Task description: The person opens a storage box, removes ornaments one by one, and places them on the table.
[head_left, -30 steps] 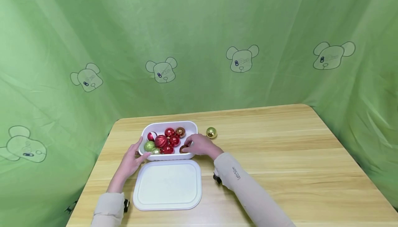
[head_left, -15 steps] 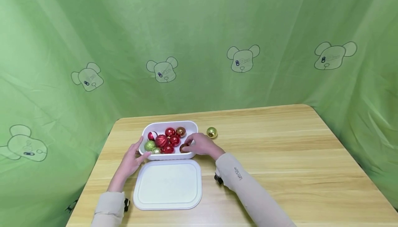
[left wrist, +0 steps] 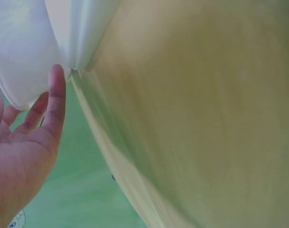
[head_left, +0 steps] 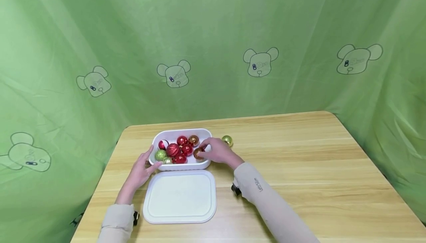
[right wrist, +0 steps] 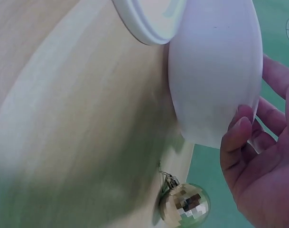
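Glossy brown, the bauble [head_left: 198, 153] pinched in the right hand's [head_left: 219, 151] grip within the white tub [head_left: 183, 167], near the table's [head_left: 299, 169] far-left corner, could slip, being slick; the left hand [head_left: 139, 171], spread, touches the tub.

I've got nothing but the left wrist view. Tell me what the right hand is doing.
Observer: In the head view, the right hand holds an amber ball inside the white box.

Operator: Report what sits at the left end of the box.

Observer: A textured green ball is there, near other ornaments.

Operator: Now name any ball outside it.

Observer: A faceted gold ball lies on the table, past the box's right end.
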The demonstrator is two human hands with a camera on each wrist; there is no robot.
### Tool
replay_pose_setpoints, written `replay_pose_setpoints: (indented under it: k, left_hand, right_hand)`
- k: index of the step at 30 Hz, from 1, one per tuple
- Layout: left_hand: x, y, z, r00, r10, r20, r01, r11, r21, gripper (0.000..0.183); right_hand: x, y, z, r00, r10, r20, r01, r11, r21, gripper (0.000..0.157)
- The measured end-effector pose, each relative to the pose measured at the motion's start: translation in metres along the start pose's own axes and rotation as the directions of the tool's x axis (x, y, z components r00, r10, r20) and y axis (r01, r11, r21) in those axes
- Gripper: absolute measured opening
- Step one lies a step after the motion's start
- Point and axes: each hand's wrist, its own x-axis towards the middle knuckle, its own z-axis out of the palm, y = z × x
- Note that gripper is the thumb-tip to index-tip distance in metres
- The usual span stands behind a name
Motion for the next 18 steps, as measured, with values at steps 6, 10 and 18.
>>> replay_pose_setpoints:
  k: [6,10,18]
  left_hand:
    - [0.001,-0.001,0.000,1.000,0.000,0.000,0.000,1.000,0.000,0.087]
    - [0.001,0.000,0.000,1.000,0.001,-0.003,-0.001,1.000,0.004,0.087]
    - [0.000,0.000,0.000,1.000,-0.002,-0.001,0.002,1.000,-0.003,0.087]
  right_hand:
    - [0.000,0.000,-0.008,0.999,-0.018,-0.037,0.019,1.000,0.009,0.032]
    - [-0.003,-0.003,-0.016,0.999,-0.013,-0.038,0.015,0.999,0.051,0.032]
    - [-0.008,-0.003,-0.026,0.999,0.034,-0.038,-0.028,0.989,0.147,0.033]
